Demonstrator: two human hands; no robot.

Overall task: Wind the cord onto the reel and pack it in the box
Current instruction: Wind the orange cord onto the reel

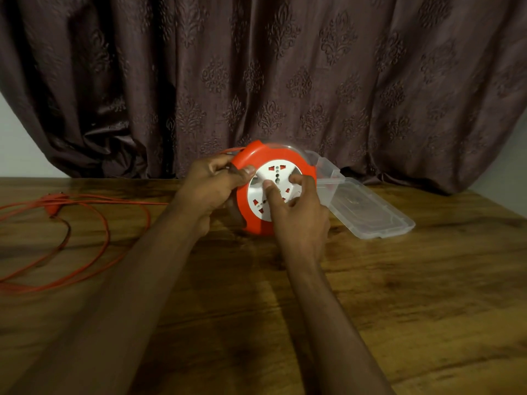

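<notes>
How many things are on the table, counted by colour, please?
Orange: 2, the reel and the cord
Clear: 2, the box and its lid
Total: 4

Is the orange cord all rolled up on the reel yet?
No. Most of the orange cord lies in loose loops on the table, left of the reel.
</notes>
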